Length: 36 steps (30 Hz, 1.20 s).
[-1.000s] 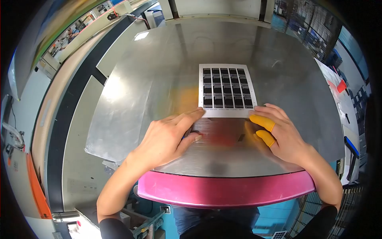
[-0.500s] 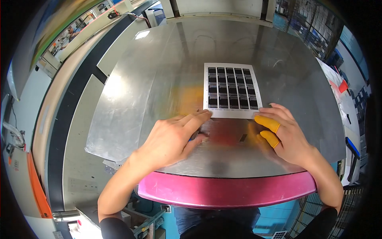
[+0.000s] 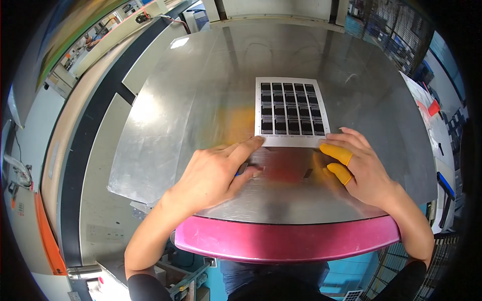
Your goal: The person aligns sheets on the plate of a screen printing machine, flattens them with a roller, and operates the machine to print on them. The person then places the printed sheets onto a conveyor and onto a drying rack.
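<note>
A white-bordered sheet (image 3: 291,142) with a grid of black printed rectangles lies flat on the metal tabletop. My left hand (image 3: 211,173) touches its near left corner with the outstretched index finger; the thumb is apart. Under that hand's curled fingers shows a small dark thing with a bit of blue, mostly hidden, which I cannot make out. At the near right corner rests my right hand (image 3: 362,175), fingers spread, the index fingertip on the sheet's edge. Two of its fingers wear yellow finger cots (image 3: 336,153).
The shiny metal tabletop (image 3: 211,100) has a pink front edge (image 3: 286,241) close to my body. A small dark slot or mark (image 3: 308,173) lies between my hands. At the right stands a side bench with papers (image 3: 414,95) and a blue-and-black tool (image 3: 445,188).
The sheet has shifted slightly away from me and to the left. My left hand has moved a little the same way; my right hand has barely moved.
</note>
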Tool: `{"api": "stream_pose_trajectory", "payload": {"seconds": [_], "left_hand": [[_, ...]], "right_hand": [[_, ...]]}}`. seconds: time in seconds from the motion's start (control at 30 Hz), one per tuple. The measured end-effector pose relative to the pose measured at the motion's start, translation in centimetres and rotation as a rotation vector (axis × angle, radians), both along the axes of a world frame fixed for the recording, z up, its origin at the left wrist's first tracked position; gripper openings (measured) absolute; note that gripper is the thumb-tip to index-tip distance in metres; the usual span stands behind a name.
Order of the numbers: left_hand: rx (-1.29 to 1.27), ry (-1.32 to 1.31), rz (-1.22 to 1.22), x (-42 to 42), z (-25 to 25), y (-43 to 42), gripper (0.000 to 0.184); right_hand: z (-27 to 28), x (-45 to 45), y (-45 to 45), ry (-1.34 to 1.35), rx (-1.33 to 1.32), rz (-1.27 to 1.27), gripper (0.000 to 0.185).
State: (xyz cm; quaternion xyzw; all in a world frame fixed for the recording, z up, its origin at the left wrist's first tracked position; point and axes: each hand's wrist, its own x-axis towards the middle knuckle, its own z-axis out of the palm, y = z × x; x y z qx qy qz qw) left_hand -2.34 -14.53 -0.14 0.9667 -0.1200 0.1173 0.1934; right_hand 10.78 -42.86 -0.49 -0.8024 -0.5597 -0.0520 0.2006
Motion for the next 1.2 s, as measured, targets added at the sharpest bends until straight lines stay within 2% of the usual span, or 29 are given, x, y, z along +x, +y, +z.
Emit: {"api": "stream_pose_trajectory", "payload": {"seconds": [1.2], "left_hand": [[0.027,-0.087,-0.021,-0.10,-0.22,0.29,0.046]], "right_hand": [[0.02,-0.37,0.26,-0.027,-0.026,0.017,0.034]]}}
